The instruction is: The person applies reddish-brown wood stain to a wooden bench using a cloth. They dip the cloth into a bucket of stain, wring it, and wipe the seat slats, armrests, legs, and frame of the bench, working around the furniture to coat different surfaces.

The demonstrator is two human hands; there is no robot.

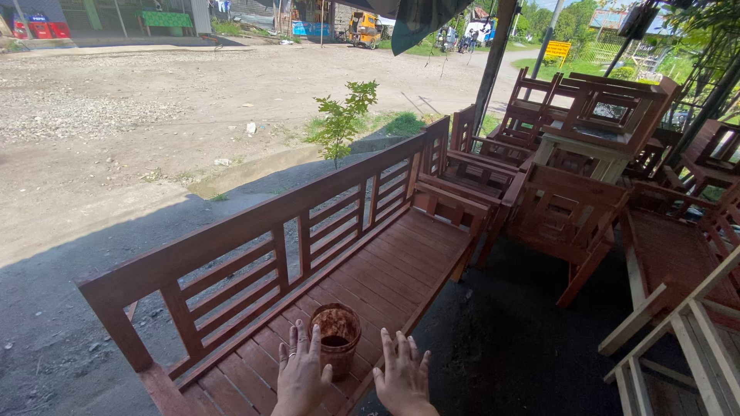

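Both hands empty, fingers spread flat, palms down on the seat slats of the red-brown wooden bench (370,262).

Left hand (302,377) touching the paint-stained can (335,339) along its near-left side, thumb just against the wall. Right hand (402,379) just beside the can on the near-right, a narrow gap between, fingertips near the bench's front edge. So: can directly ahead of both hands, between them and slightly toward the left one. Nearer hand: the left, already in contact.

Can upright, long axis vertical, mouth open to the top, dark liquid inside, rim and walls crusted brown. Standing on the slats just short of the backrest rails.

Beyond the can, away from both hands: bench stretching on, then stacked chairs (570,208) of the same colour. 1 small green sapling (341,115) behind the backrest, well apart.
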